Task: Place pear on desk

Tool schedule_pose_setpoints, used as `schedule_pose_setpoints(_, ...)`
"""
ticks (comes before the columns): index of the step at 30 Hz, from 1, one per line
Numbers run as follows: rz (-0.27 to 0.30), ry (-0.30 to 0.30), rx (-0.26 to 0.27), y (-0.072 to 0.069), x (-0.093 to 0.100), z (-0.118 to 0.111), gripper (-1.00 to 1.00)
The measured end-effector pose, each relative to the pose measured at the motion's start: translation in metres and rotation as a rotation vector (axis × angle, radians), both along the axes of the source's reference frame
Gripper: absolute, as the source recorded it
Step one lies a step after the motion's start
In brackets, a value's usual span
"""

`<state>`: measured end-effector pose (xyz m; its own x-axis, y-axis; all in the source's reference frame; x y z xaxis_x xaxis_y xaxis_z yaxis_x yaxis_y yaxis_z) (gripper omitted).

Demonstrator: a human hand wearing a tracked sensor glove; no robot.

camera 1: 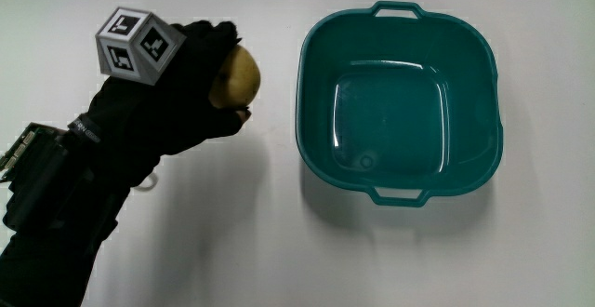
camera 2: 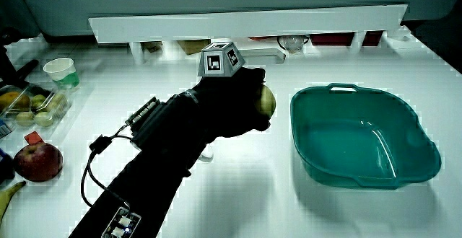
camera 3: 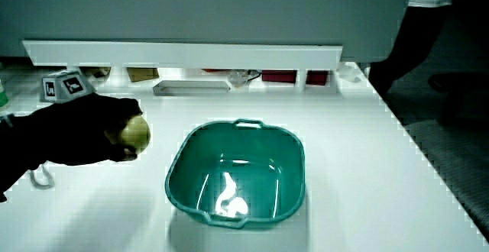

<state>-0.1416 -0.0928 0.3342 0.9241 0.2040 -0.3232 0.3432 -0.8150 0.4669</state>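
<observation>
Hand [camera 1: 177, 84] curled on pear [camera 1: 236, 76], held beside teal basin [camera 1: 400, 191].

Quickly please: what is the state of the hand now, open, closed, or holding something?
Hand: closed on the pear, beside the basin.

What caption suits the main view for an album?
Black-gloved hand grips a yellow-green pear beside an empty teal plastic basin.
</observation>
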Motion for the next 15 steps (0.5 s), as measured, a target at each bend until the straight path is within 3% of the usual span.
schedule_pose_setpoints(15,-0.064,-0.038,-0.109,-0.001,-0.026,0.065,0.00)
